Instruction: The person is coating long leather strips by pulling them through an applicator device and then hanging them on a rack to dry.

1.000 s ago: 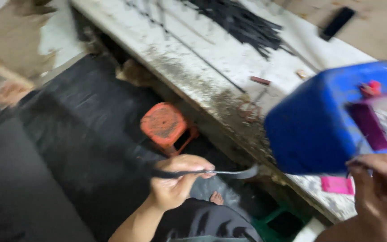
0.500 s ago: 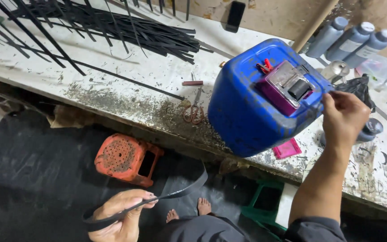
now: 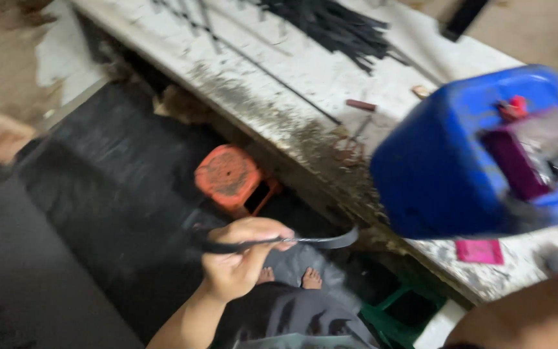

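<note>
Left hand [image 3: 240,258] pinches a thin dark strip [image 3: 305,242] below the tabletop [image 3: 305,71] edge.
Head view, blurred: fingers pressed on the strip, whose free end could snag the blue container [image 3: 460,168] overhanging beyond them. Right hand out of frame; its fingers cannot be told.

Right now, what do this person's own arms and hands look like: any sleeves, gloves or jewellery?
Both are bare. The left hand wears no glove, ring or watch, and its forearm shows no sleeve. Only the right forearm shows, also sleeveless; its hand lies outside the picture.
</note>
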